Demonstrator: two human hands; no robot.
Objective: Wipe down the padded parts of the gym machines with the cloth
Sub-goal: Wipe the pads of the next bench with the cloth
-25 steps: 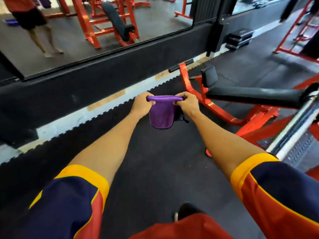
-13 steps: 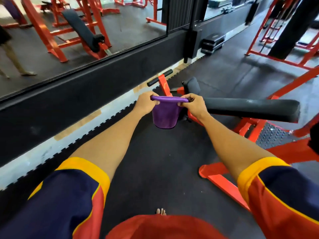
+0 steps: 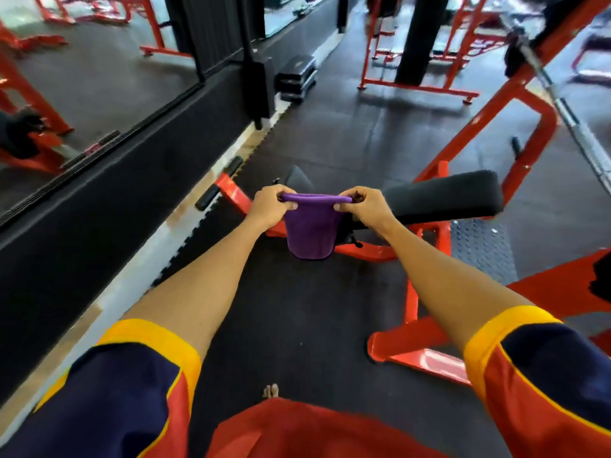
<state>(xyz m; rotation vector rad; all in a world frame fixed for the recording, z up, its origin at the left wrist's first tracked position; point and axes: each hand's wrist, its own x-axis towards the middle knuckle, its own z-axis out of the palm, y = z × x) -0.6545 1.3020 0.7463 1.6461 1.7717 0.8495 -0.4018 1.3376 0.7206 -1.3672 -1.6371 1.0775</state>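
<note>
Where fingers pinch its top edge, cloth hangs.

Short sleeves, three colours
Navy left sleeve and right sleeve — yellow cuffs, red side panels; red fabric at the frame's lower centre.

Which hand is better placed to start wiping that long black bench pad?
Probably the right. The right hand pinches one end of the purple cloth just in front of the long black pad, which stretches off to that side. The left hand pinches the other end, farther from the pad.
</note>
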